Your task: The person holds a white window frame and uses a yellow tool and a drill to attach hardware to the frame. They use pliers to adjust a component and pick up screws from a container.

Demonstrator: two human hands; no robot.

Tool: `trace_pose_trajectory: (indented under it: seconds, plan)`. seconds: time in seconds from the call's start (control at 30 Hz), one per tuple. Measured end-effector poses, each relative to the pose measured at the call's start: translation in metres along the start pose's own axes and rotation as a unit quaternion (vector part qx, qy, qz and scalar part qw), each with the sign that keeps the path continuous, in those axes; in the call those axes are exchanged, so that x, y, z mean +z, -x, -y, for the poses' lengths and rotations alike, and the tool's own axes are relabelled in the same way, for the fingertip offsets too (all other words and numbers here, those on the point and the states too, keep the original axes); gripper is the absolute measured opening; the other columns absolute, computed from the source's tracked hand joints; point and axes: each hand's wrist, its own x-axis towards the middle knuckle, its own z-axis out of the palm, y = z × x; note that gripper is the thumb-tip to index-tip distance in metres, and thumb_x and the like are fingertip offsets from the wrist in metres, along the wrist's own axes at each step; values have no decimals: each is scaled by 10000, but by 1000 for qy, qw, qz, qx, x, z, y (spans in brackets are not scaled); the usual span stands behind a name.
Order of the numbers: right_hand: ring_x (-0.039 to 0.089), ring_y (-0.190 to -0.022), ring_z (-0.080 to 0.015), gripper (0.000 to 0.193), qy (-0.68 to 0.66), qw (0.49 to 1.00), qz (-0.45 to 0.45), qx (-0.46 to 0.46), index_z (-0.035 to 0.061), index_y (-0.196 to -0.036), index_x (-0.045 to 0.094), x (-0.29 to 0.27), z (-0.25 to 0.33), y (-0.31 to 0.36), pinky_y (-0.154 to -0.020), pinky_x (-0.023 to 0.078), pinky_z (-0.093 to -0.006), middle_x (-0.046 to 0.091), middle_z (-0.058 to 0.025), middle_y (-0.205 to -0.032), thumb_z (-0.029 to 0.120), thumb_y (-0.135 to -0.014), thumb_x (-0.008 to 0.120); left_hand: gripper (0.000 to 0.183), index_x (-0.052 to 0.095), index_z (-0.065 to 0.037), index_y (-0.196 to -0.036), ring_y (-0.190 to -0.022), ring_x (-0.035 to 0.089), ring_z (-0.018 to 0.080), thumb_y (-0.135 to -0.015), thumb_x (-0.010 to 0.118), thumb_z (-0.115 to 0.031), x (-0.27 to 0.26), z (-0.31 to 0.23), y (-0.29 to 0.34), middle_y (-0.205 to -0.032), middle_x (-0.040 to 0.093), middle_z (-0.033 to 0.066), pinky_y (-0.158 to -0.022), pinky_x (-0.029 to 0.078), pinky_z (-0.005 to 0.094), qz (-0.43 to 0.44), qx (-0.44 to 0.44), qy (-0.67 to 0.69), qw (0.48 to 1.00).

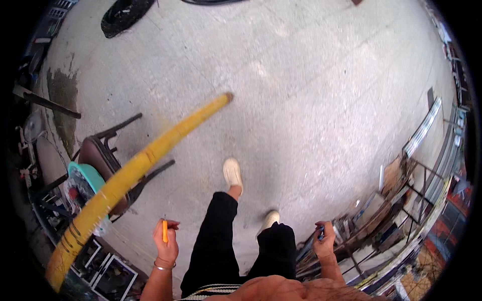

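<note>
My left hand (166, 242), with a bracelet at the wrist, is closed around a thin orange-handled screwdriver (164, 232), its narrow metal tip pointing away from me. Out to the right, my right hand (324, 240) is closed on a small dark blue object (321, 233), mostly covered by the fingers, so its kind does not show. Both hands hang apart beside my legs, well above the concrete floor (301, 125). A long yellow pole (145, 159) crosses the view from lower left to centre, passing left of my left hand without touching it.
A brown chair (98, 159) stands at the left, with a turquoise basin (89, 176) on it. Metal frames (114, 276) lie below it. Metal racks and scrap boards (394, 178) line the right side. A black tyre (125, 16) lies at the far left.
</note>
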Motion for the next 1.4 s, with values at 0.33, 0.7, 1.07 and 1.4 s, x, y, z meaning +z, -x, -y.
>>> trace_pose_trajectory:
  seconds: [0.33,0.7,1.07,1.4]
  plan:
    - [554,-691,-284,158,9,995,-20,-97,15,-940,583,-38,143,-196,-626,458,-351,535,-137,-797,-66,-803,581,238,601,65,-792,-625,575,220,-842,459,-119,-8,-92,-86,-745,588,142,-582,457,318,-100,52,89,990]
    - [582,-720,-257,79,-32,969,88,-230,34,-933,588,-81,290,-342,-668,478,-346,570,-120,-806,85,-880,617,385,620,10,-718,-613,566,188,-902,503,-307,-5,-187,-141,-650,567,82,-575,434,303,-246,50,88,964]
    - [554,-692,-190,103,-175,934,80,-301,27,-888,559,-108,365,-385,-633,453,-301,555,-92,-768,120,-903,601,347,583,-26,-669,-543,533,159,-928,488,-237,-43,-251,-173,-599,547,59,-531,413,281,-377,118,5,918]
    - [589,-779,-210,43,-198,870,13,-451,23,-908,590,-201,502,-439,-688,455,-294,608,-110,-866,9,-872,570,290,585,-8,-760,-538,525,170,-957,466,-186,-91,-383,-243,-635,558,74,-524,412,277,-303,266,44,914]
